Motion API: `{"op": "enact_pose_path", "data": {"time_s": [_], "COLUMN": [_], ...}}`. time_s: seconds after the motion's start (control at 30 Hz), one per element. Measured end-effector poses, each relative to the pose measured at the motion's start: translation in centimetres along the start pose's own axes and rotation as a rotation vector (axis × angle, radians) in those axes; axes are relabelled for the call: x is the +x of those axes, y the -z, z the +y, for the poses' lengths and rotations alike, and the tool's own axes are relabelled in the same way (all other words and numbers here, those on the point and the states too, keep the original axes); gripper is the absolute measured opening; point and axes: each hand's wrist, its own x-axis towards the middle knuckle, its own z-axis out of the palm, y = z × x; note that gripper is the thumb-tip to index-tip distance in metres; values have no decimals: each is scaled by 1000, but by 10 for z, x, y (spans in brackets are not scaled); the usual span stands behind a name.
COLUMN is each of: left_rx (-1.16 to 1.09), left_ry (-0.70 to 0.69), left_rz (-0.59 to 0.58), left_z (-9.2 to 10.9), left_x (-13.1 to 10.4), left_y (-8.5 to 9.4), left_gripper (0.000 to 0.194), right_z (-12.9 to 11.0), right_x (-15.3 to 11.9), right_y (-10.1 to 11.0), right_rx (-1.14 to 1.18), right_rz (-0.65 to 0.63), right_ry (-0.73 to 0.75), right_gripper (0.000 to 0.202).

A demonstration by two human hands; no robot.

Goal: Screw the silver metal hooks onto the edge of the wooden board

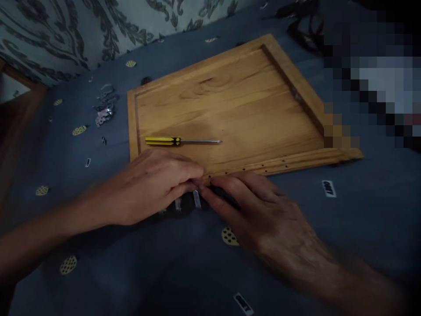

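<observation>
A framed wooden panel lies flat on blue patterned cloth, with a row of small dark holes along its near edge. At that edge my left hand is closed, thumb and fingers pinched together; whatever is between them is hidden. The fingertips of my right hand meet those of the left. Its fingers are closed over a dark elongated object, whose kind I cannot tell. Small pale strips show just below the fingertips. Above my left hand, a yellow-and-black screwdriver rests on the panel, its tip pointing right.
Several metal hinge-like pieces lie on the cloth left of the panel, with a smaller metal piece nearer. A patterned wall or fabric rises behind. Dark cord-like items lie at the far right, beside a pixelated area.
</observation>
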Motion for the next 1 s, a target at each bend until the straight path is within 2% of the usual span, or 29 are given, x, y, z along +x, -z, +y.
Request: {"op": "enact_pose_path", "data": {"time_s": [0.17,0.27,0.37,0.5,0.67,1.0], "left_rx": [-69,-90,-52,-76,-110,-95], "left_ry": [9,45,75,57,119,43], "left_rz": [7,-32,-64,-33,22,-8], "left_z": [-2,-3,-4,-5,-4,-3], "left_x": [2,2,-1,-8,-12,-5], "left_y": [1,4,10,14,12,9], "left_gripper": [12,7,10,14,12,10], "right_z": [0,0,0,0,0,0], "right_x": [1,1,0,0,0,1], "right_y": [0,0,0,1,1,1], "right_rx": [-20,-17,-5,-5,-11,-4], "right_rz": [0,0,-4,-26,-22,-38], "right_ry": [1,-1,-1,9,19,16], "right_gripper": [38,36,34,33,35,33]}}
